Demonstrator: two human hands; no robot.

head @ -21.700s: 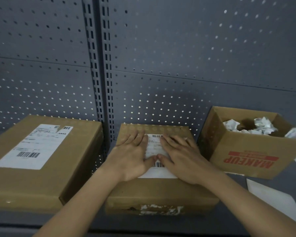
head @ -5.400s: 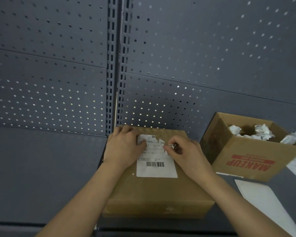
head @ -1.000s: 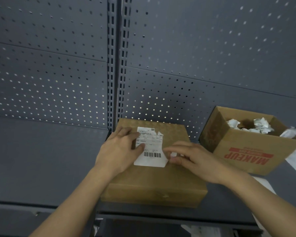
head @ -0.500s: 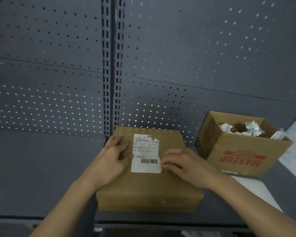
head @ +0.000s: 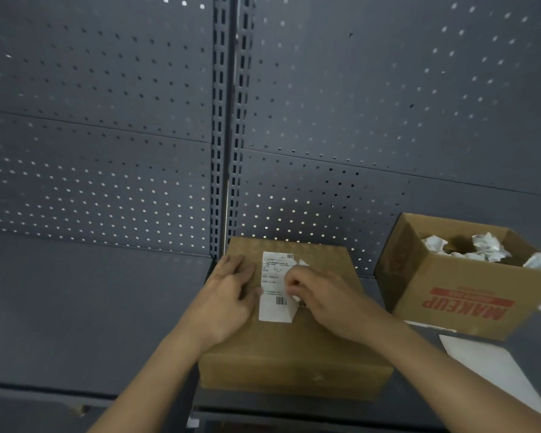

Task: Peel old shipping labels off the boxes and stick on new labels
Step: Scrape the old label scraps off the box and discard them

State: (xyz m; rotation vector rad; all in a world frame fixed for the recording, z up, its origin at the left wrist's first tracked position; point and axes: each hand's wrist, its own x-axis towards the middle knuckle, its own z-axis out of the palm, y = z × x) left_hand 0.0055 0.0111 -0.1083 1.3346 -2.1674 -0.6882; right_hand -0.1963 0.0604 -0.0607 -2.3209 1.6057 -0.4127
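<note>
A closed brown cardboard box (head: 294, 348) lies on the grey shelf in front of me. A white shipping label (head: 274, 285) with a barcode is stuck on its top; the label's right edge is torn and curls up off the cardboard. My left hand (head: 228, 292) lies flat on the box just left of the label, fingers straight. My right hand (head: 319, 295) pinches the lifted right edge of the label between thumb and fingers.
An open carton marked MAKEUP (head: 469, 295) at the right holds crumpled white paper scraps (head: 478, 248). A white sheet (head: 494, 370) lies on the shelf in front of it. The perforated grey back panel (head: 388, 120) rises behind. The grey shelf (head: 91, 307) stretches left.
My right hand has moved up along the label's right side and lifted more of that edge off the box. My left hand stays pressed beside the label.
</note>
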